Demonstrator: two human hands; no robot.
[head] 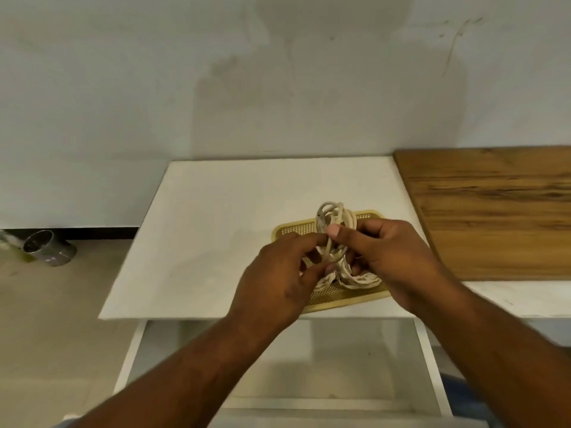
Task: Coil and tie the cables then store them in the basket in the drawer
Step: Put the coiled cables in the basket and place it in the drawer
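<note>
step: tying | left hand point(275, 276) and right hand point(389, 251) both pinch beige cable coil point(335, 220) above mesh basket point(285, 231) on table point(210, 230) | keep loops squeezed flat; wrap the tail, apparently left-held, snugly round the waist

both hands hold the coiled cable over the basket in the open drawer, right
No. The head view shows the basket on the white table top, not in the open drawer. Left hand and right hand do hold the coiled cable over it.
</note>
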